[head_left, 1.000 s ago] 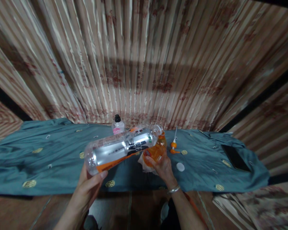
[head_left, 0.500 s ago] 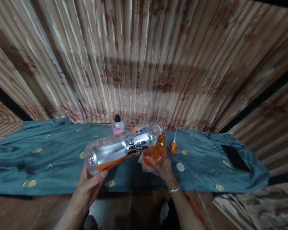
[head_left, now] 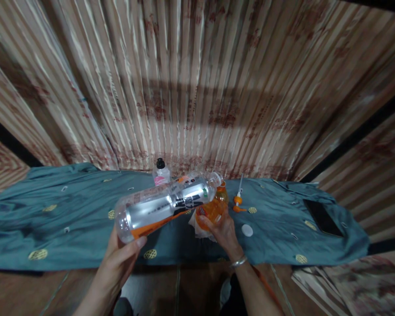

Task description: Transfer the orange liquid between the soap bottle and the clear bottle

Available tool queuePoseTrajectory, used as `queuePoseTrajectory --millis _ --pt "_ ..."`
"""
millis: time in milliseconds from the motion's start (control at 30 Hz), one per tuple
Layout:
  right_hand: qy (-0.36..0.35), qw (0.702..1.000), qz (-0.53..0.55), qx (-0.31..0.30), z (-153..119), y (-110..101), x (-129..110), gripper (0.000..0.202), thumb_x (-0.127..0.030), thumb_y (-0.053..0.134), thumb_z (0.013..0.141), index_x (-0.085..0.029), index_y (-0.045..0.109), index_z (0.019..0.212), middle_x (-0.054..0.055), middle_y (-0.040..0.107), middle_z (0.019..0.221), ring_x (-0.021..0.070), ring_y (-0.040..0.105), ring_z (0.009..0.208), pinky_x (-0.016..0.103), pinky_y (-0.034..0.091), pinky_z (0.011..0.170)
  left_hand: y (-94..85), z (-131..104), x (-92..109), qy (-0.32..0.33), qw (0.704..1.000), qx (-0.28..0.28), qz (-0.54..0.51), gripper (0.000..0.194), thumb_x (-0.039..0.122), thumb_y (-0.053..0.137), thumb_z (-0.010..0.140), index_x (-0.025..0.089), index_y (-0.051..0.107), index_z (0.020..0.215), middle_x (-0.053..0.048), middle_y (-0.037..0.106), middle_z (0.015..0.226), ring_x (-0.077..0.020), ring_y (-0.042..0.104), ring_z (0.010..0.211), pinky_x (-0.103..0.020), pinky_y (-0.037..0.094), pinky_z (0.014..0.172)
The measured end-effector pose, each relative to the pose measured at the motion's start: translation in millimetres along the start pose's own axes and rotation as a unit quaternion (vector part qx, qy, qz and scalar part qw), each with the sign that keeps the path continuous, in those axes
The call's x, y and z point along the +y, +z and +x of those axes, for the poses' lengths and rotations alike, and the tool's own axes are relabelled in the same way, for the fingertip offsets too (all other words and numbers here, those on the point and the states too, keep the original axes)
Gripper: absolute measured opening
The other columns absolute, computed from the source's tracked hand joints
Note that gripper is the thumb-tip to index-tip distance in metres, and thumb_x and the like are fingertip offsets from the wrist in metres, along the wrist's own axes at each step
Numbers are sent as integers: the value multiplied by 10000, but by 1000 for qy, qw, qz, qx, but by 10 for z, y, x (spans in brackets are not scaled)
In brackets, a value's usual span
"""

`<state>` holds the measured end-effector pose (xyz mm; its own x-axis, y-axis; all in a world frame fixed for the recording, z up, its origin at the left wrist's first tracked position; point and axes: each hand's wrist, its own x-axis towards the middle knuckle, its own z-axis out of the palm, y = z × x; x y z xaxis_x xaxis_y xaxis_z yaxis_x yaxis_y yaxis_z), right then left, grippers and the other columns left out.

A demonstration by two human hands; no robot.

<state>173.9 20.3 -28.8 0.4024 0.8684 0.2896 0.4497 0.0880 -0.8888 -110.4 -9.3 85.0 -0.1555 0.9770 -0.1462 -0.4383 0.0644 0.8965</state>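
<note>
My left hand (head_left: 123, 256) grips the base of a large clear plastic bottle (head_left: 154, 208) with a silver and orange label. The bottle is tilted, its open neck up at the right, close to the mouth of an orange bottle (head_left: 219, 202). My right hand (head_left: 224, 230), with a silver bangle at the wrist, is wrapped round the orange bottle, which leans over a white tissue (head_left: 200, 231). Whether liquid passes between the two mouths cannot be made out.
A small bottle with a black cap (head_left: 161, 172) stands behind the large one. Right of my hands lie an orange pump head (head_left: 238, 201), a white round cap (head_left: 247, 230) and a black phone (head_left: 322, 217) on the teal cloth (head_left: 79, 210). A striped curtain (head_left: 191, 87) hangs behind.
The base of the large bottle has shifted very slightly left and down with my left hand. My right hand and the orange bottle look almost the same.
</note>
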Motion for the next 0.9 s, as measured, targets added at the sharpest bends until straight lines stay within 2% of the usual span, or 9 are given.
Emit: queuePoseTrajectory --millis 233,467,567,767,900 --pt "10 1000 11 -1 -1 -10 -40 612 -529 952 842 -300 722 1360 158 942 1270 451 920 1195 684 763 1094 26 -11 38 1 1000 -4 2 1119 380 1175 587 310 789 1635 -102 931 1438 -475 753 1563 -595 457 1457" --pt "17 1000 -5 1 6 8 28 812 -603 924 833 -207 703 1507 199 924 1340 468 913 1246 693 741 1126 38 25 15 -3 1000 -18 -15 1192 372 1167 598 319 728 1706 -123 933 1437 -514 778 1513 -702 558 1373" --pt "20 1000 -17 -4 14 8 35 795 -609 916 836 -228 711 1503 168 930 1312 456 916 1235 665 745 1109 37 32 20 1 1000 -28 -11 1238 386 1164 610 316 686 1749 -132 942 1404 -516 792 1489 -706 574 1356" --pt "32 999 -24 2 25 7 -30 751 -621 904 798 -208 732 1401 195 931 1273 463 922 1217 640 752 1101 15 43 23 2 1000 -26 -4 1280 406 1168 607 310 657 1776 -145 939 1415 -531 798 1473 -717 590 1339" --pt "27 999 -16 7 27 14 -47 685 -625 900 808 -259 727 1360 158 946 1255 441 933 1179 636 758 1086 9 51 21 -2 1000 -17 0 1293 404 1170 591 309 657 1774 -145 938 1416 -537 765 1524 -703 570 1359"
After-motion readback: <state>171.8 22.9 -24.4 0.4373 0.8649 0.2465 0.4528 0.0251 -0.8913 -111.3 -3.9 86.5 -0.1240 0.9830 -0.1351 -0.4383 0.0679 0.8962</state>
